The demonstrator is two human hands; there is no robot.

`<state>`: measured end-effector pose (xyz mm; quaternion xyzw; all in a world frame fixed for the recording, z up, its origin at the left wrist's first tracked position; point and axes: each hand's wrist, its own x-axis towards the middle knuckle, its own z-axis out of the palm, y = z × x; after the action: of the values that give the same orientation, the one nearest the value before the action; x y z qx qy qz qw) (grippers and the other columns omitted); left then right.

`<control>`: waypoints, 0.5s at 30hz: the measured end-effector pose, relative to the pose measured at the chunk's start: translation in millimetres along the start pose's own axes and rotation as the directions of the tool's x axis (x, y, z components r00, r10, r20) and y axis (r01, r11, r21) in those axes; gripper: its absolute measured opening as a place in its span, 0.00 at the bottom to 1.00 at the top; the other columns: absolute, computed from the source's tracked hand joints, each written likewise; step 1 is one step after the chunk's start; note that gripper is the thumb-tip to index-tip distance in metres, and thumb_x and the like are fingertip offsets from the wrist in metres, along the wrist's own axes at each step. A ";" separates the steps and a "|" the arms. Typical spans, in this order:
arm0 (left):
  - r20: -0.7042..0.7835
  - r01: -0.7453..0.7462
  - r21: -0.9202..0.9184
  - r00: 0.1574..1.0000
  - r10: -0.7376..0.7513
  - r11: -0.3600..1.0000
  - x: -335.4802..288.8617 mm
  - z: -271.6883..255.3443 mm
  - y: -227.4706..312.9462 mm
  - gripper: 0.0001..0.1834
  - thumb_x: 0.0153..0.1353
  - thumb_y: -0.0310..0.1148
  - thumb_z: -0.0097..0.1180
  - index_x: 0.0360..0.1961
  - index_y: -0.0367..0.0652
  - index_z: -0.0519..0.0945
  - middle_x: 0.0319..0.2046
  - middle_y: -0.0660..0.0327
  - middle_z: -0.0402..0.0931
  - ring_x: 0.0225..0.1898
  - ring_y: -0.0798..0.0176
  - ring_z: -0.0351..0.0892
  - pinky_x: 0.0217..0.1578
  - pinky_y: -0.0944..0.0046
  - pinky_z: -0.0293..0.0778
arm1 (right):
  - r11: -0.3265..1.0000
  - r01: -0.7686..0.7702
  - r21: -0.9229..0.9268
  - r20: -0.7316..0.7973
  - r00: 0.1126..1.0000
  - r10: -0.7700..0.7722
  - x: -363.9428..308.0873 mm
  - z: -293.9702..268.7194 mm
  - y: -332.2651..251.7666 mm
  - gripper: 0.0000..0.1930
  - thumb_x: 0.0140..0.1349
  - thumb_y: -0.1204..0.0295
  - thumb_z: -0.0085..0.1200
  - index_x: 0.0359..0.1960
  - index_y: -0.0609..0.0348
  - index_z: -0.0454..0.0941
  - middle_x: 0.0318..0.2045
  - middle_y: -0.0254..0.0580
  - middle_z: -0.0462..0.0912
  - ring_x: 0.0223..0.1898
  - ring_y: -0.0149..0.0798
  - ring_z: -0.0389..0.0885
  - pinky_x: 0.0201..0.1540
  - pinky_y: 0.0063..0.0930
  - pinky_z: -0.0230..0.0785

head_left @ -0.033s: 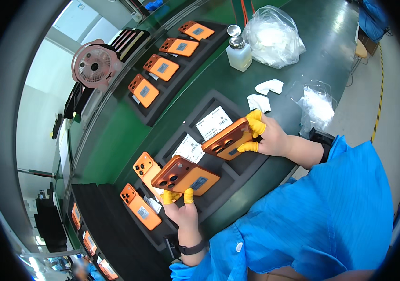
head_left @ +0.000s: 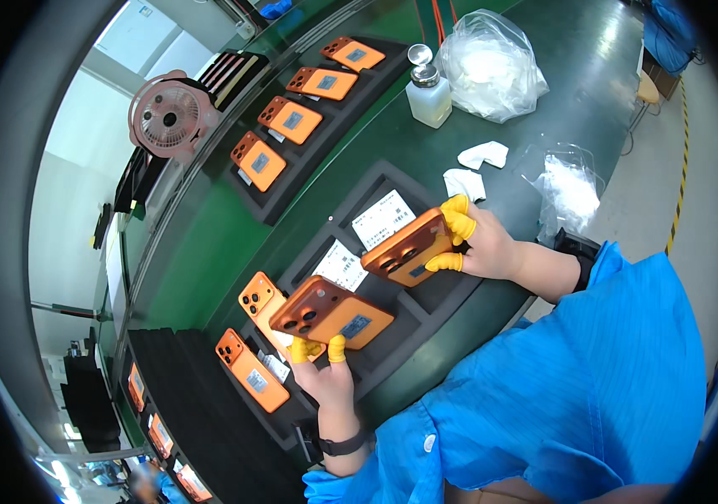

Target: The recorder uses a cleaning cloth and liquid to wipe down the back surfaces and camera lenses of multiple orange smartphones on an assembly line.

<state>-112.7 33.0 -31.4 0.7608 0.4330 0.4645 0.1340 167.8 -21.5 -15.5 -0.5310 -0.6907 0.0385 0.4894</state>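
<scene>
Yellow finger cots cover fingertips on both my hands. My left hand [head_left: 323,378] grips an orange smartphone [head_left: 338,315] by its lower edge, back and camera lenses facing up. In my right hand [head_left: 487,244] is another orange smartphone [head_left: 409,250], tilted and pinched at its right end. Both phones are raised over a dark foam tray [head_left: 426,315]. White printed labels [head_left: 382,220] lie in the tray's slots behind them. Two more orange phones rest at the tray's left end: one [head_left: 252,370] in full view, the other [head_left: 263,301] partly hidden by the left-hand phone.
Behind stands a second tray [head_left: 279,195] with several orange phones. A pump bottle [head_left: 429,99], a clear plastic bag [head_left: 493,67], white cloth pieces [head_left: 483,155] and a small clear bag [head_left: 569,193] sit on the green table. Stacked black trays [head_left: 183,361] and a pink fan [head_left: 172,116] are at left.
The phone in my left hand has shifted slightly left and away from me, with the hand. The right-hand phone has barely moved. Both grips stay the same.
</scene>
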 end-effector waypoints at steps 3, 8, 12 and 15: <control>0.138 0.159 -0.042 0.979 -0.152 0.986 11.5 7.1 -6.6 0.23 0.49 0.24 0.58 0.47 0.31 0.66 0.35 0.60 0.69 0.35 0.68 0.68 0.39 0.70 0.66 | 0.992 -0.122 -0.042 0.006 0.992 0.122 8.6 1.5 0.0 0.29 0.41 0.63 0.63 0.44 0.66 0.68 0.37 0.50 0.70 0.30 0.50 0.73 0.31 0.33 0.68; 0.306 0.342 0.091 0.884 -0.353 0.935 44.5 25.5 -7.4 0.19 0.51 0.25 0.57 0.44 0.31 0.69 0.28 0.59 0.75 0.31 0.68 0.73 0.32 0.71 0.69 | 0.867 -0.444 -0.225 0.213 0.846 0.489 43.0 21.1 27.0 0.28 0.41 0.65 0.62 0.45 0.65 0.66 0.39 0.54 0.68 0.42 0.53 0.70 0.41 0.36 0.66; 0.238 0.249 0.442 0.894 -0.380 0.862 46.1 27.9 2.3 0.19 0.46 0.34 0.61 0.37 0.34 0.72 0.28 0.52 0.75 0.30 0.52 0.74 0.32 0.57 0.70 | 0.791 -0.485 -0.374 0.297 0.745 0.597 64.5 28.6 16.1 0.29 0.42 0.69 0.62 0.47 0.62 0.65 0.41 0.54 0.66 0.43 0.52 0.70 0.44 0.36 0.66; 0.121 0.155 0.501 0.962 -0.246 0.852 39.9 13.1 2.0 0.18 0.47 0.34 0.60 0.35 0.33 0.72 0.30 0.51 0.74 0.32 0.49 0.71 0.34 0.55 0.68 | 0.791 -0.480 -0.380 0.103 0.827 0.552 50.7 30.0 17.1 0.35 0.41 0.67 0.63 0.55 0.49 0.60 0.47 0.47 0.63 0.35 0.45 0.74 0.39 0.34 0.68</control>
<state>-93.1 65.7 -13.6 0.7592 0.5991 0.2530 0.0248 160.4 39.0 -8.7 -0.7688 -0.5616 0.1078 0.2863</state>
